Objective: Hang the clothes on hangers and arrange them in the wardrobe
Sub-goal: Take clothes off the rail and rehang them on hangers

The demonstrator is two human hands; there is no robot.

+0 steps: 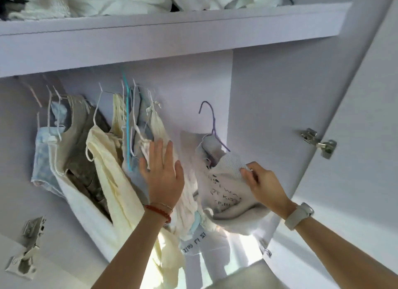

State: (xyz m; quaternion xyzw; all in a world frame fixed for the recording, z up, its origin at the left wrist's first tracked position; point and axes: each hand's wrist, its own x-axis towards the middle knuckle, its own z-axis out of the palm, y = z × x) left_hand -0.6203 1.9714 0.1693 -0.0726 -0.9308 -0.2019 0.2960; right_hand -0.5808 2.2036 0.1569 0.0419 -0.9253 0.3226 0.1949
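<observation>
A pale grey top [226, 187] with dark lettering hangs from a purple wire hanger [212, 125], whose hook is free in the air below the shelf. My right hand [261, 181] is pinched on the top's ribbed shoulder. My left hand [162, 172] is flat, fingers apart, pressed against the row of hung clothes [103, 159], which leans to the left. Those clothes are cream, grey, blue and white pieces on wire hangers, one of them turquoise [127, 120]. The rail is hidden behind the shelf front.
A white shelf [172, 30] above holds piles of folded white cloth [97, 0]. The wardrobe's right wall carries a metal hinge [318, 142] with the open door beyond it. Another hinge [25, 247] sits at lower left.
</observation>
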